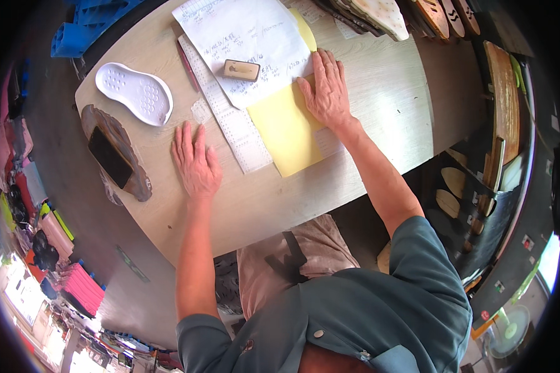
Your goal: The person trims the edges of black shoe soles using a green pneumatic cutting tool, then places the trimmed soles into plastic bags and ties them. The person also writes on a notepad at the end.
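My left hand (196, 160) lies flat on the wooden table (379, 118), fingers stretched out, holding nothing. My right hand (326, 90) rests with spread fingers at the edge of a handwritten white sheet (249, 37) and on the yellow paper (286, 133) beneath it. A small block with a tan top and dark sides (241, 70) sits on the white sheet. Under the papers, a long strip of printed paper (230, 127) sticks out on the left. Beside that strip lies a thin red pen (188, 65).
A white shoe sole (135, 93) with holes lies at the table's left. Nearby, a dark phone (111, 156) rests on a brown carved-looking piece (140, 180). Sole-shaped pieces (379, 15) are piled at the far edge. At right stand boards (503, 102); pink stacked material (81, 289) is at left.
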`<state>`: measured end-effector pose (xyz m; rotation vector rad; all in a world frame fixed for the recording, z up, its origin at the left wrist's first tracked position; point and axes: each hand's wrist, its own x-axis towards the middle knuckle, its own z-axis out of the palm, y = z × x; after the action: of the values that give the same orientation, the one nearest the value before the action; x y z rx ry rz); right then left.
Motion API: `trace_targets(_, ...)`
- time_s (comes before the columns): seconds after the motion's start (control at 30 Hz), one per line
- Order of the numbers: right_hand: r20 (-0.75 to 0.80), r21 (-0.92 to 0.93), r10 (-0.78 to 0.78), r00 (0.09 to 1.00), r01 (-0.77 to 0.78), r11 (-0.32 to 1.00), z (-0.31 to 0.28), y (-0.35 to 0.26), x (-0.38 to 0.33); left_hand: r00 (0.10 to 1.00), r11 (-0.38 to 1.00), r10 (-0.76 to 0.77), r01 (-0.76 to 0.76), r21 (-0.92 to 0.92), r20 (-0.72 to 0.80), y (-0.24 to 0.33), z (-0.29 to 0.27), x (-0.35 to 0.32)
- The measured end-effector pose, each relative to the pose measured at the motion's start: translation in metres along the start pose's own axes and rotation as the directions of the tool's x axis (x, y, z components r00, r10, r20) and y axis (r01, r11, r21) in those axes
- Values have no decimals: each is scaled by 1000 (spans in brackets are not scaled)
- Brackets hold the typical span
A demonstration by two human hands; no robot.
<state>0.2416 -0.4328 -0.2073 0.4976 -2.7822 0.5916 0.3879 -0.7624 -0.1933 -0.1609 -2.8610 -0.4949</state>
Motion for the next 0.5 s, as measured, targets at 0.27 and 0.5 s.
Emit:
trace_targets(0.27, 110, 305, 81, 991, -111, 946, -37, 6, -10, 999, 999, 23, -22, 42, -29, -2, 3, -1)
trace_targets(0.5, 51, 136, 223, 974, -228, 964, -65, 2, -84, 997, 999, 35, -33, 28, -64, -5, 7, 0)
